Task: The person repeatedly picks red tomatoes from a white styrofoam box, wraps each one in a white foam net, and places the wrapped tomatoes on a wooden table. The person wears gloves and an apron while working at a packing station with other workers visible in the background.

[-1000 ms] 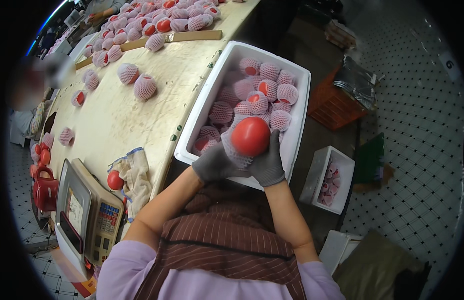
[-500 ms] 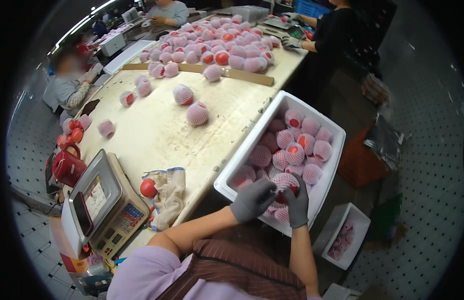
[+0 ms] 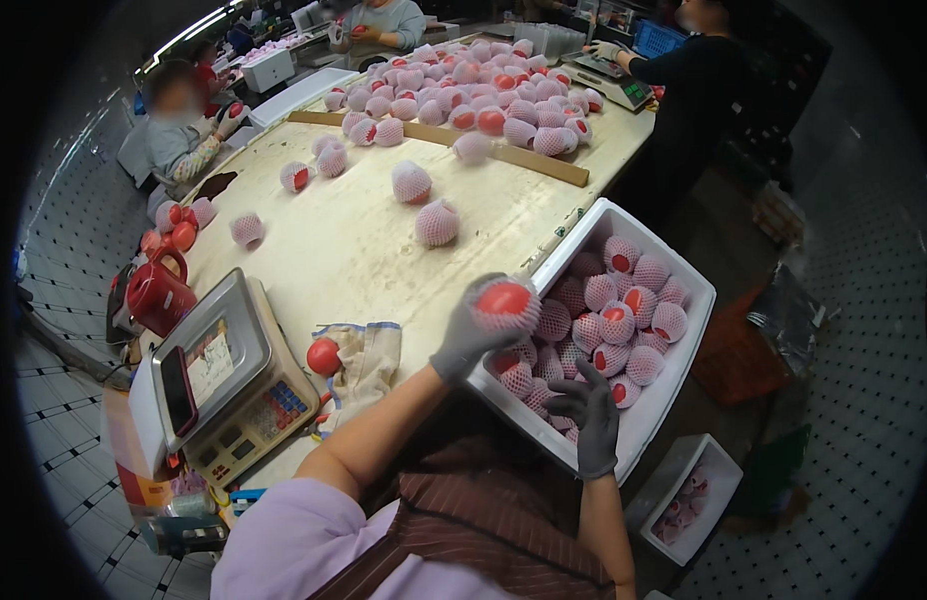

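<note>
My left hand, in a grey glove, is closed on a round red fruit in a pale pink foam net; some of its red skin shows bare. It is held up beside the near left rim of a white foam box. Over the near part of this box, my right hand, also gloved in grey, is open with its fingers apart and nothing in them. Below and beyond it lie many net-wrapped fruits, piled inside the box. The exact kind of fruit is hard to tell.
A pale table bears a scale with a phone, a cloth glove, a bare red fruit and a red kettle. A cardboard strip fronts a large fruit heap. Several people work around the table. A smaller white box stands lower right.
My left hand has moved up and left with the wrapped fruit, away from my right hand. My right hand has let go of the fruit and opened its fingers.
</note>
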Action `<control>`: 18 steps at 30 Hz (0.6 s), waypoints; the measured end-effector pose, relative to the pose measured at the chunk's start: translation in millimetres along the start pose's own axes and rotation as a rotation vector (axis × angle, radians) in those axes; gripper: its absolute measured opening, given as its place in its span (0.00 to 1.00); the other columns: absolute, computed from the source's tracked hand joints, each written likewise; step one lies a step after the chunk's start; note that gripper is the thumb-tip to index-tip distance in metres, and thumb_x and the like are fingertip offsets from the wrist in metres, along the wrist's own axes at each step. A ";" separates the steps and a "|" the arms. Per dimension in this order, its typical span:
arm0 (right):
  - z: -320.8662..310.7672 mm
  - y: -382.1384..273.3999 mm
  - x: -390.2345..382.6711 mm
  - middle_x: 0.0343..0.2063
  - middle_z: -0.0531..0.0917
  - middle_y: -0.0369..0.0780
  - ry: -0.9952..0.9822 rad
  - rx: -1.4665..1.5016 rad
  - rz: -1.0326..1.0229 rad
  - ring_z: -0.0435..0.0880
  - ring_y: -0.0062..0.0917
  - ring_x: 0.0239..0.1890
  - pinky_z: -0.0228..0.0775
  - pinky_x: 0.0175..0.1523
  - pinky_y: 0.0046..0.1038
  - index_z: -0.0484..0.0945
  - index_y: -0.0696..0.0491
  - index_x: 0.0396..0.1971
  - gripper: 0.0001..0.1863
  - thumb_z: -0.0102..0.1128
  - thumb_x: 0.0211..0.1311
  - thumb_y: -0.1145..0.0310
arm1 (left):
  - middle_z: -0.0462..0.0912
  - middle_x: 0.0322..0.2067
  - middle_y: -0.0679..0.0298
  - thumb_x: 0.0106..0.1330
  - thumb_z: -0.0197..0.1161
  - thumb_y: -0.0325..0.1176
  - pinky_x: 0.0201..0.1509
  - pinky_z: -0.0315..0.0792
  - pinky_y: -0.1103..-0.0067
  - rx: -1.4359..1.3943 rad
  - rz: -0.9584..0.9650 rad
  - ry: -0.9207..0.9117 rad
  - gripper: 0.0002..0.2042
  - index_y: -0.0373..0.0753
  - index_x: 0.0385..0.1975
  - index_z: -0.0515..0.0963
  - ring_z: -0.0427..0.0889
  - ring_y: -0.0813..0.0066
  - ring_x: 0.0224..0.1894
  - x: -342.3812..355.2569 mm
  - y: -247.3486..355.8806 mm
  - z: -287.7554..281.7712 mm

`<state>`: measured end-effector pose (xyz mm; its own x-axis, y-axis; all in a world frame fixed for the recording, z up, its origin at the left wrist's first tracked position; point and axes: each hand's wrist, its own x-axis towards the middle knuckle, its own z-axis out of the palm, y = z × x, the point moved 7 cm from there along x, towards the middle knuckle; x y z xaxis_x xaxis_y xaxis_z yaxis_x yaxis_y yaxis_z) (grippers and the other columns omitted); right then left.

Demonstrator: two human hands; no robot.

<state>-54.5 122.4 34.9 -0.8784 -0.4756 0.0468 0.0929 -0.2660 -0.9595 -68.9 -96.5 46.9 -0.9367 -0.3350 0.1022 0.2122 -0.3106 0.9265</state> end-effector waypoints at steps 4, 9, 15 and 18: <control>-19.2 34.3 14.8 0.39 0.81 0.45 0.085 -0.132 0.010 0.82 0.26 0.36 0.74 0.44 0.26 0.64 0.58 0.57 0.29 0.36 0.71 0.47 | 0.75 0.42 0.63 0.62 0.60 0.35 0.50 0.73 0.78 -0.546 -0.328 -0.156 0.22 0.34 0.52 0.66 0.76 0.72 0.41 47.1 -8.5 0.5; -40.4 76.5 1.9 0.36 0.81 0.42 0.125 -0.544 0.014 0.82 0.23 0.35 0.74 0.43 0.24 0.68 0.58 0.55 0.21 0.45 0.71 0.60 | 0.74 0.49 0.60 0.58 0.66 0.46 0.55 0.72 0.59 -0.605 -0.344 0.120 0.27 0.47 0.56 0.67 0.73 0.61 0.53 189.7 -69.1 -60.7; -42.3 93.8 3.2 0.35 0.81 0.43 0.170 -0.367 0.144 0.83 0.24 0.34 0.75 0.42 0.24 0.69 0.60 0.53 0.21 0.43 0.72 0.59 | 0.73 0.53 0.60 0.64 0.60 0.46 0.57 0.68 0.69 -0.179 0.412 -0.009 0.25 0.41 0.56 0.66 0.74 0.66 0.53 380.7 33.2 -83.2; -50.2 96.2 3.2 0.35 0.82 0.43 0.233 -0.340 0.188 0.83 0.24 0.34 0.75 0.41 0.24 0.69 0.60 0.52 0.21 0.43 0.72 0.58 | 0.74 0.52 0.58 0.67 0.55 0.43 0.56 0.69 0.70 -0.383 0.343 -0.239 0.21 0.39 0.55 0.67 0.75 0.68 0.51 354.6 63.7 -9.6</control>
<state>-71.9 137.4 -71.2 -0.9467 -0.2774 -0.1637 0.1361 0.1160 -0.9839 -384.9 -243.6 138.7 -0.8239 -0.2765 0.4946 0.5595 -0.5350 0.6330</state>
